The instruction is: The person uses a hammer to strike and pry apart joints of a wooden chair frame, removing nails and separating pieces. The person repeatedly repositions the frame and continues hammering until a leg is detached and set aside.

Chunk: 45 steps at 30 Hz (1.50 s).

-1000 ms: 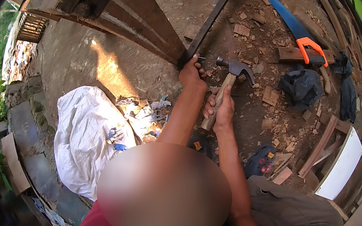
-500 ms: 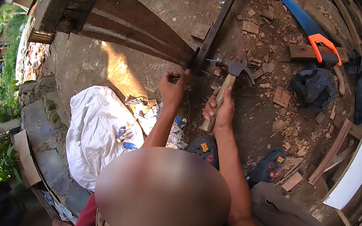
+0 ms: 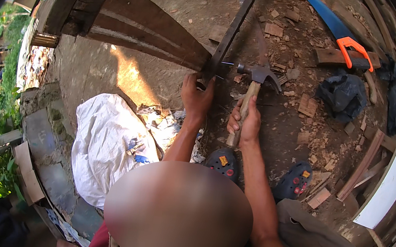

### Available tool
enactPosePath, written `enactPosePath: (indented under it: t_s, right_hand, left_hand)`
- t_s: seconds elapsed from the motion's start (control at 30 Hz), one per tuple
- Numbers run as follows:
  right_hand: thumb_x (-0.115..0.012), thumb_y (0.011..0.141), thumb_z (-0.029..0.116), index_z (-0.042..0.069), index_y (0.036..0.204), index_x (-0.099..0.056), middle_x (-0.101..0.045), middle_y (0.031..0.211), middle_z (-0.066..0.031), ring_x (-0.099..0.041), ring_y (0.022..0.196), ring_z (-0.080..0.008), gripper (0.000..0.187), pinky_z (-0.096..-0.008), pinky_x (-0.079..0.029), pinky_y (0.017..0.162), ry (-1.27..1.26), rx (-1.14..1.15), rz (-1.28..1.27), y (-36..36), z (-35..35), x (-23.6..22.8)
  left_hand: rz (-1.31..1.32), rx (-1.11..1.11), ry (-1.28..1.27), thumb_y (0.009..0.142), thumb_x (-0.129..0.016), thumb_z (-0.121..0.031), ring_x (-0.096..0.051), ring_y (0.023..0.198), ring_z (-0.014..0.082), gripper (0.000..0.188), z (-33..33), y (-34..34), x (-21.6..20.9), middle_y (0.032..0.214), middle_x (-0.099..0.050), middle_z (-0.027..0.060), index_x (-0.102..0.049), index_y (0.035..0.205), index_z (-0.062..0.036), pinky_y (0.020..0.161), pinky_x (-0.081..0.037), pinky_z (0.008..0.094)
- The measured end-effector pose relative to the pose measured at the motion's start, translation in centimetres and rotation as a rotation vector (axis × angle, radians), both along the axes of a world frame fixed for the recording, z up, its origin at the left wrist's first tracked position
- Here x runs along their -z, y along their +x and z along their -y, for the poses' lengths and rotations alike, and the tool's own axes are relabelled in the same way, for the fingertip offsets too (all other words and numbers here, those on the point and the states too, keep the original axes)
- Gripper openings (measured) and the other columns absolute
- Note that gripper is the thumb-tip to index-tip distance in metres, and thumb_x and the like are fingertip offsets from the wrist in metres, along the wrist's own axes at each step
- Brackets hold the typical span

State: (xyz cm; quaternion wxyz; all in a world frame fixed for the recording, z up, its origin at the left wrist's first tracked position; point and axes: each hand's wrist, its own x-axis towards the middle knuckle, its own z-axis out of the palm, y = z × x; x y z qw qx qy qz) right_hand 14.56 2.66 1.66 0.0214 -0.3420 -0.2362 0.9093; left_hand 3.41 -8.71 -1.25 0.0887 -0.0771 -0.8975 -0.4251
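Observation:
My right hand [image 3: 245, 125] is wrapped around the wooden handle of a claw hammer [image 3: 260, 75]. The hammer's striking face is just right of a nail [image 3: 227, 63], with a small gap between them. That nail sticks out sideways from a dark wooden strip [image 3: 237, 26], and a second nail [image 3: 219, 78] shows lower down. My left hand [image 3: 195, 97] closes at the strip's near end, thumb and curled fingers against it. A broad brown wooden plank [image 3: 150, 30] runs from the upper left and meets the strip there.
A blue handsaw with an orange handle [image 3: 350, 51] lies by a wood block at upper right. Nearby is a black plastic bag [image 3: 344, 97]. Wood chips litter the ground. A white sack [image 3: 105, 146] lies left; a white board [image 3: 385, 188] leans right. Dark clogs [image 3: 293, 180] are on my feet.
My left hand has moved slightly right and onto the strip's near end. The hammer has shifted right, away from the nail. The strip's near end has moved slightly left.

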Motion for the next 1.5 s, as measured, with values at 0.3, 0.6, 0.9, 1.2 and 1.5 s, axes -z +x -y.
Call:
enactPosePath:
  t_s: [0.3, 0.6, 0.9, 1.2, 1.5]
  right_hand:
    - [-0.041, 0.102, 0.061, 0.011, 0.101, -0.049, -0.041, 0.063, 0.0017, -0.037, 0.041, -0.0085, 0.05, -0.026, -0.034, 0.037, -0.004, -0.007, 0.019, 0.6, 0.3, 0.8]
    - [-0.041, 0.102, 0.06, 0.01, 0.101, -0.049, -0.043, 0.064, 0.0007, -0.038, 0.041, -0.0095, 0.051, -0.0266, -0.035, 0.037, 0.0, 0.016, 0.006, 0.6, 0.3, 0.5]
    - [-0.043, 0.1, 0.063, 0.01, 0.103, -0.051, -0.043, 0.064, -0.0014, -0.038, 0.041, -0.0114, 0.054, -0.0281, -0.036, 0.038, 0.005, 0.096, -0.035, -1.3, 3.7, -1.0]
    - [-0.038, 0.104, 0.059, 0.009, 0.102, -0.05, -0.043, 0.063, -0.0018, -0.04, 0.04, -0.0125, 0.051, -0.0295, -0.037, 0.038, 0.094, 0.083, -0.022, -1.5, 3.6, -1.8]
    - [-0.036, 0.104, 0.057, 0.008, 0.097, -0.048, -0.044, 0.061, -0.0025, -0.041, 0.039, -0.0129, 0.051, -0.0303, -0.038, 0.037, 0.165, 0.091, 0.003, -1.4, 3.8, -2.1]
  left_hand:
    - [-0.131, -0.051, 0.031, 0.072, -0.086, -0.02, -0.063, 0.089, 0.0345, 0.055, 0.7, -1.0, 0.9, 0.102, -0.062, 0.017, -0.055, 0.112, -0.0003, 0.077, -0.053, 0.042]
    - [0.18, 0.254, -0.065, 0.065, -0.086, -0.02, -0.068, 0.105, 0.0335, 0.075, 2.3, -5.1, -1.2, 0.112, -0.069, 0.0198, -0.049, 0.128, -0.0004, 0.092, -0.054, 0.0408]
    - [0.222, 0.205, 0.066, 0.064, -0.088, -0.02, -0.07, 0.103, 0.029, 0.066, 2.2, -5.0, -0.1, 0.11, -0.071, 0.0187, -0.057, 0.118, 0.001, 0.091, -0.055, 0.0389]
    - [0.262, 0.183, 0.161, 0.068, -0.086, -0.017, -0.07, 0.1, 0.025, 0.06, 1.9, -4.6, -0.7, 0.108, -0.072, 0.017, -0.058, 0.117, 0.0026, 0.09, -0.054, 0.0379]
    - [0.244, 0.171, 0.174, 0.068, -0.086, -0.016, -0.069, 0.098, 0.0244, 0.055, 1.8, -4.6, -0.3, 0.106, -0.072, 0.016, -0.062, 0.114, 0.0025, 0.088, -0.054, 0.0375]
